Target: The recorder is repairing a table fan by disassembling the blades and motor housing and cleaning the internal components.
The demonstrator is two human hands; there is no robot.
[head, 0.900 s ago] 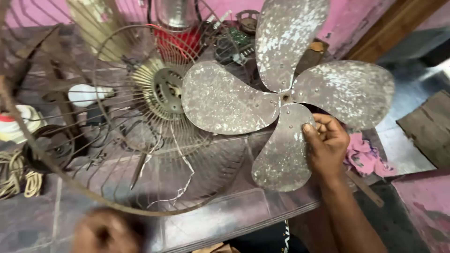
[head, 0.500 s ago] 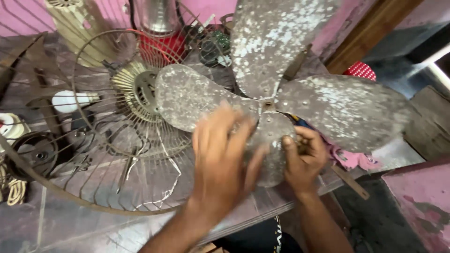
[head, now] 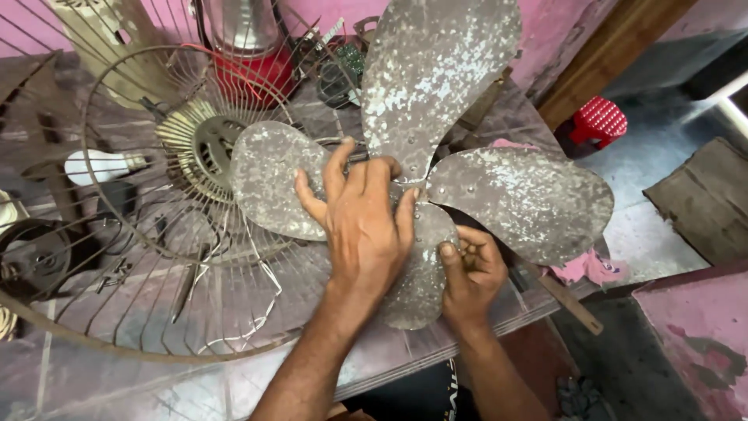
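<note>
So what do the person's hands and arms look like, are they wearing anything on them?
Both are bare: the left hand and right hand wear no gloves, rings or watch that can be seen, and no sleeves cover the forearms. The nails are short. The hands look a bit dusty.
</note>
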